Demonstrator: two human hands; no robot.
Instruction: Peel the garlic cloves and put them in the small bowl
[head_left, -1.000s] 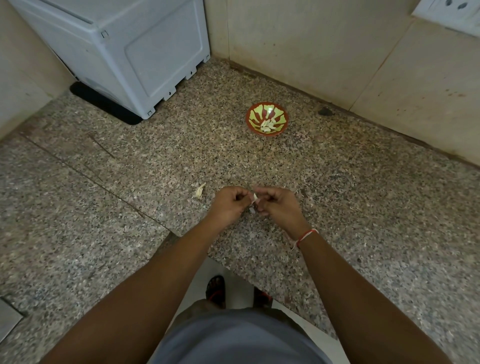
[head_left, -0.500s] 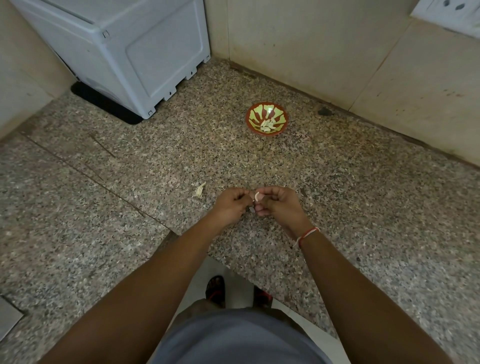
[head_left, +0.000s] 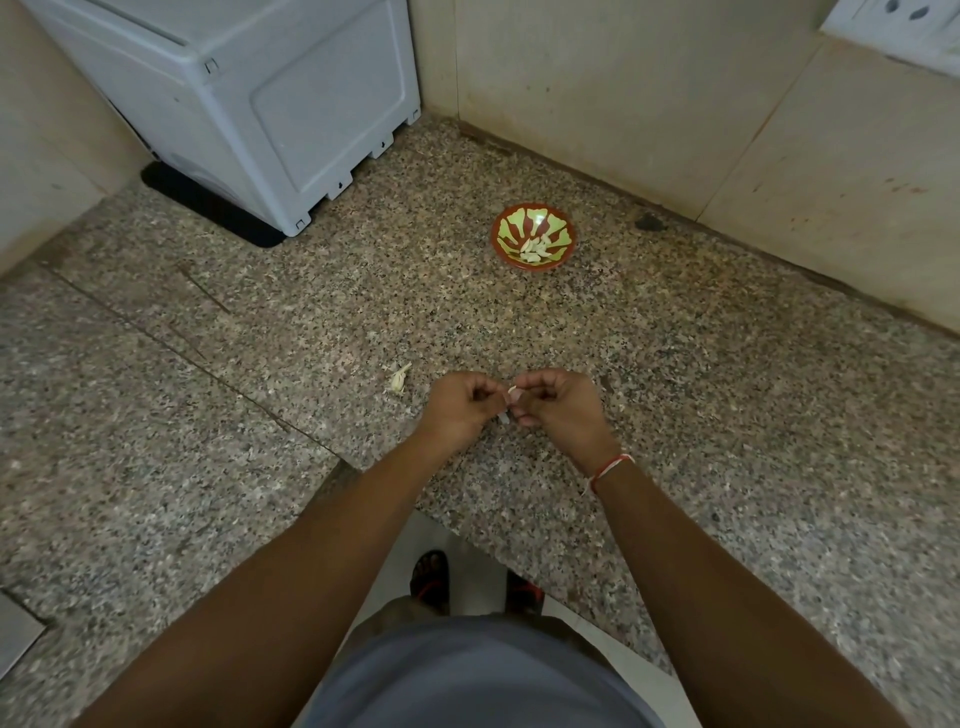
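I have a garlic clove (head_left: 512, 396) pinched between my two hands just below the middle of the frame, held up off the granite counter (head_left: 727, 395) so I can work the skin loose without it sliding about. My left hand (head_left: 460, 410) has its fingers curled in, thumb and fingertips nipping the clove's lower side, where a pale scrap, probably loosened skin though it is too small to be sure, hangs down. My right hand (head_left: 558, 408) curls round the clove from the other side and holds its upper end. Both forearms reach forward from the bottom of the frame and converge, wrists slightly bent inward, knuckles up, so the clove sits right between the fingertips where I can see it.

The small bowl (head_left: 533, 236) sits higher in the frame, right of centre, well apart from my hands, with several peeled cloves (head_left: 535, 249) already lying in its bottom; I judge this clove goes there once bare. A small heap of garlic scraps (head_left: 398, 378) lies on the counter just left of my left hand, kept out of the bowl. A pale grey appliance (head_left: 249, 104) fills the upper left corner
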